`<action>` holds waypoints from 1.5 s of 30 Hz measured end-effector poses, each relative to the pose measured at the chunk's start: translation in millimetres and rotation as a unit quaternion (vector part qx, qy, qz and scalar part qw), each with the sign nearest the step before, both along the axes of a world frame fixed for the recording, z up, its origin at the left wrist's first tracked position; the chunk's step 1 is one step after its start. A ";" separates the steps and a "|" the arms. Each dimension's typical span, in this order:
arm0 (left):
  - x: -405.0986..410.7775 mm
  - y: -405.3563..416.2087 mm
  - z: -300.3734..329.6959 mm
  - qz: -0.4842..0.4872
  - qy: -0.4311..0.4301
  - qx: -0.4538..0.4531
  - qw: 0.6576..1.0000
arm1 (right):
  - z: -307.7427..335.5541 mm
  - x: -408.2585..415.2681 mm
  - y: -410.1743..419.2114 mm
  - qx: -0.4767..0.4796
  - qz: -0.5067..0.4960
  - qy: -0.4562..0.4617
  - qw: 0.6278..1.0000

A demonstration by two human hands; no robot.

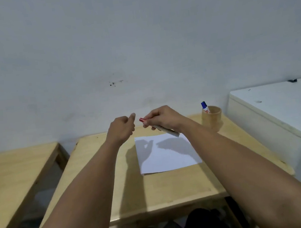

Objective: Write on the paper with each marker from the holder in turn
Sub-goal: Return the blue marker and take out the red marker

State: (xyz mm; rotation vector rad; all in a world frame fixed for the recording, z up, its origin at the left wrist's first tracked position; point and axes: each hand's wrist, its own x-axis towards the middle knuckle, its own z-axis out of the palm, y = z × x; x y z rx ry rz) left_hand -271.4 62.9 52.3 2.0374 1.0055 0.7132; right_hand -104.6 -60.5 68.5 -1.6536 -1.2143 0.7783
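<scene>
My right hand (pixel 162 118) grips a red-capped marker (pixel 168 131) held above the far edge of the white paper (pixel 167 153); the red cap end (pixel 142 119) points left and the white barrel sticks out under my wrist. My left hand (pixel 122 129) hovers just left of the cap, fingers curled with the thumb raised, a small gap from the marker. A round wooden holder (pixel 212 118) stands at the table's far right with a blue-capped marker (pixel 204 106) upright in it. The paper lies flat on the wooden table (pixel 154 188) and looks blank.
A second wooden table (pixel 11 167) stands to the left across a gap. A white cabinet (pixel 280 110) sits close on the right of the table. A pale wall runs right behind the table. Dark shapes, probably my knees, show below the front edge.
</scene>
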 end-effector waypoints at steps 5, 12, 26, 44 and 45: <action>-33.0 10.7 -5.0 0.002 -0.015 -0.033 0.999 | 0.1 -44.2 33.8 -0.032 0.052 -0.012 0.998; -37.8 33.6 -15.4 0.000 -0.010 -0.054 0.998 | -10.4 -47.6 61.0 -0.030 0.086 -0.093 0.992; -31.6 78.9 -101.7 -0.022 0.386 0.301 0.872 | -55.7 56.8 49.3 0.103 -0.230 0.194 0.948; -28.1 -2.4 -110.1 -0.172 0.279 0.274 0.904 | -64.3 24.1 52.8 0.099 -0.225 0.274 0.930; -29.5 -3.9 -114.5 -0.184 0.294 0.268 0.899 | -67.9 16.0 58.6 0.092 -0.221 0.257 0.936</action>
